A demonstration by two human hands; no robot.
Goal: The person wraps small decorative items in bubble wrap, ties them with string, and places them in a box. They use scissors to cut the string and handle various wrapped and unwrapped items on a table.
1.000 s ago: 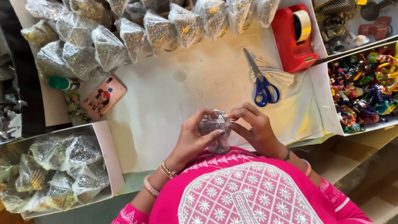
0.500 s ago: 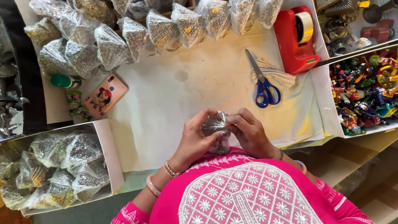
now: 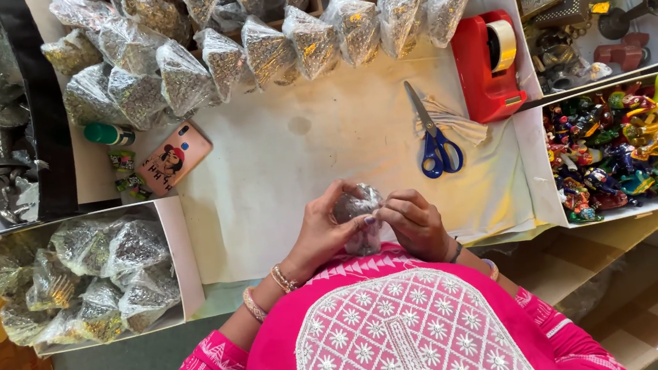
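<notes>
a small clear packet point(image 3: 359, 216) is held at the near edge of the white sheet point(image 3: 301, 163), gripped between the left hand point(image 3: 320, 232) and right hand point(image 3: 415, 223), fingers closed on its top. many filled packets are lined along the far side point(image 3: 262, 47) and boxed at near left point(image 3: 81, 278); this one appears unsealed as yet. scissors point(image 3: 433, 143) and tape dispenser point(image 3: 488, 65) lie untouched at right.

Your blue-handled scissors point(image 3: 436, 140) lie just left of the red tape dispenser point(image 3: 487, 65); the clear plastic packets point(image 3: 261, 38) line the far side, the pink phone point(image 3: 173, 158) sits far-left.
</notes>
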